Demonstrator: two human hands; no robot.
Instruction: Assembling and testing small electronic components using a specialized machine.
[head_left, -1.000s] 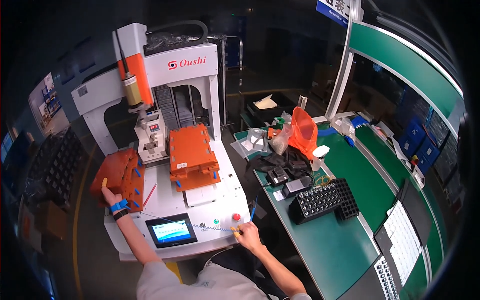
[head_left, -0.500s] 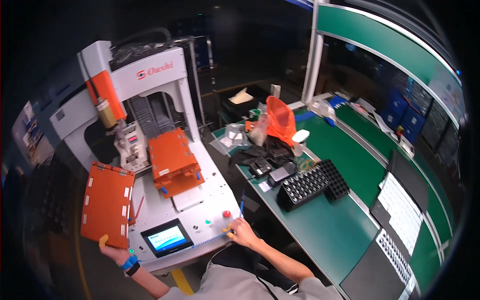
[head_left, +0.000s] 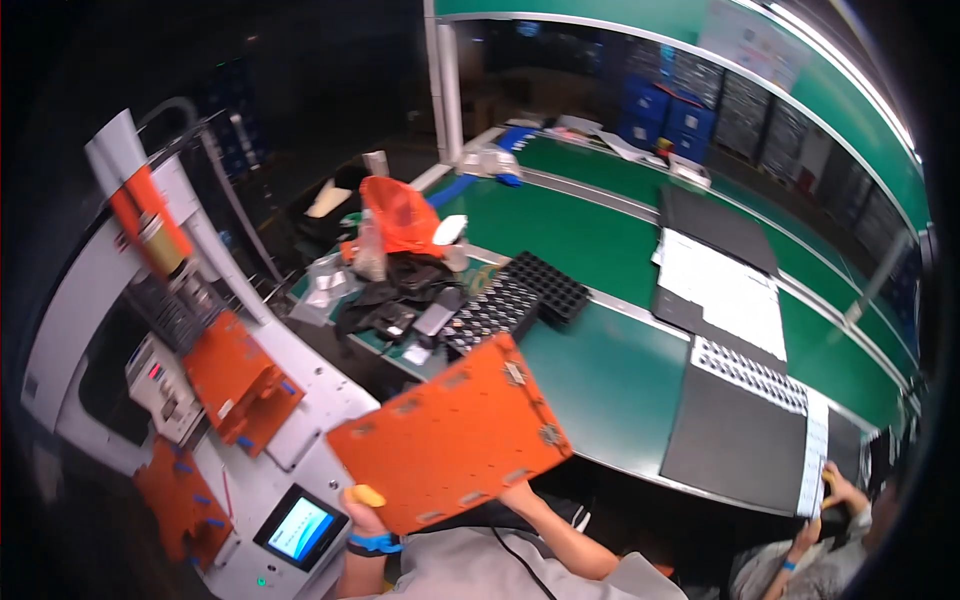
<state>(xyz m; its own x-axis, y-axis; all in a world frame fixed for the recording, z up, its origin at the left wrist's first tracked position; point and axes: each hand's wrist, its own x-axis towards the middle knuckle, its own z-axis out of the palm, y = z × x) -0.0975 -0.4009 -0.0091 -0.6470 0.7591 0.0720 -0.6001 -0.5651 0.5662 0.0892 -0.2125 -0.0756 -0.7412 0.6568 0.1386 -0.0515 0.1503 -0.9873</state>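
Flat, rectangular orange plate (head_left: 450,445) with metal clips (head_left: 514,373): between white machine (head_left: 310,405) and green table (head_left: 600,400), long axis near-left to far-right. Left hand (head_left: 365,510) grasps near corner; right hand (head_left: 516,496) partly hidden, grip cannot be told.

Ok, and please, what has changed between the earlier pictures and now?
The left hand has carried the orange cover rightward from the left side of the white machine, to before the body. The right hand has left the machine's front edge for the cover's near edge; it is mostly hidden, so its grip cannot be told. The view turned right. The orange base and other orange fixture stayed on the machine.
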